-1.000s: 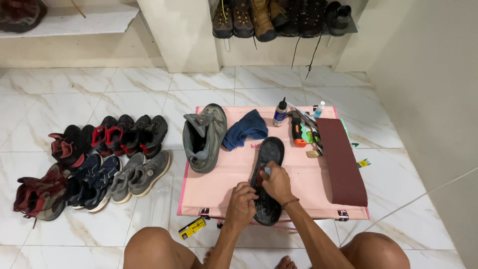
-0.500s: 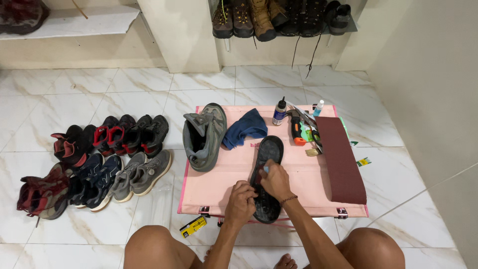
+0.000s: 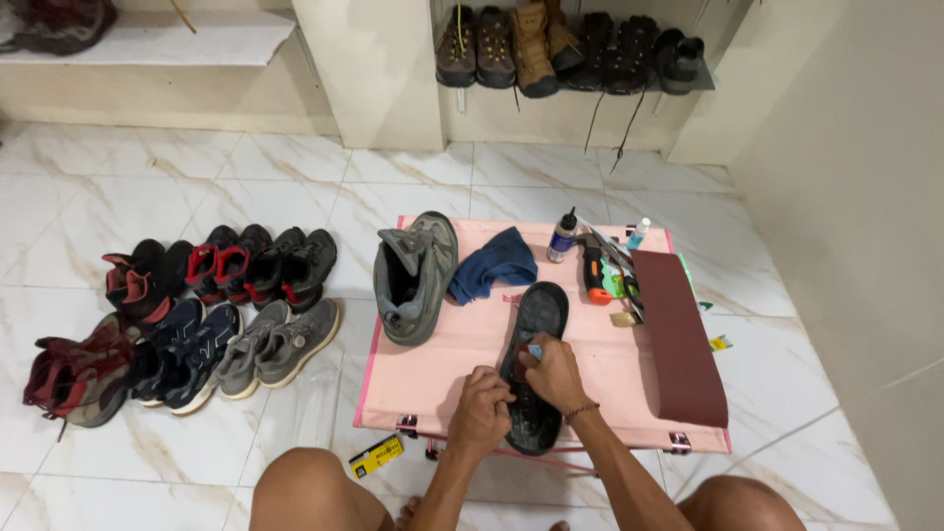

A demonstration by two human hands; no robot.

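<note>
Black sole (image 3: 536, 369) lies detached from the grey shoe (image 3: 413, 280); your left hand (image 3: 480, 413) pins it, your right hand (image 3: 553, 372) pinches a small pad against it; rejoining remains.

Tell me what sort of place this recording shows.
Probably a home floor used for shoe repair. Marble-look floor tiles, a wall shelf of boots, rows of sneakers, and a low pink table where both hands work on a black shoe sole.

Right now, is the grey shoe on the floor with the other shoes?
No, the grey shoe lies on its side on the pink table, beside the blue cloth.
</note>
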